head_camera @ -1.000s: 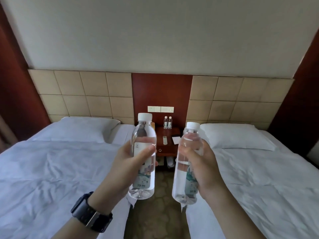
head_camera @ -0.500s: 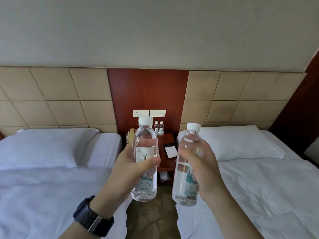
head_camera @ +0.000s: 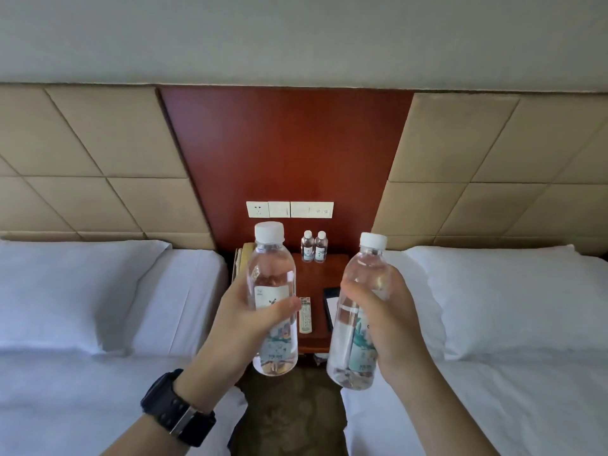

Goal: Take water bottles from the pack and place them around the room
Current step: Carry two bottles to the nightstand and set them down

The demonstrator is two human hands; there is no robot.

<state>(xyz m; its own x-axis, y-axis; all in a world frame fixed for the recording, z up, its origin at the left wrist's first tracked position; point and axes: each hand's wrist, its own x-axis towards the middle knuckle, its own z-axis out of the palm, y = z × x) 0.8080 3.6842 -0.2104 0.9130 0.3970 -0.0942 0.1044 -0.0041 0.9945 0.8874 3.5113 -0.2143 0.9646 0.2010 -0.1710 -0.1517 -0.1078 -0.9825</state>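
Bottles are being held up in the aisle between two beds, one in each grip. The left bottle (head_camera: 275, 297) is being kept upright, white cap on top, its long axis vertical; the right bottle (head_camera: 359, 311) is being tilted, its cap leaning right and its base swung left. Both are clear, filled with water and wrapped in white-and-teal labels. The left hand (head_camera: 243, 327) is being wrapped round its bottle's middle, thumb across the label; the right hand (head_camera: 385, 320) is being curled round its bottle likewise. Ahead, the counter (head_camera: 324, 281) is being flanked closely by the left bed (head_camera: 98, 324) and right bed (head_camera: 493, 324). Two small bottles (head_camera: 314, 246) are being kept at its back edge, with a remote (head_camera: 305, 314) nearer.
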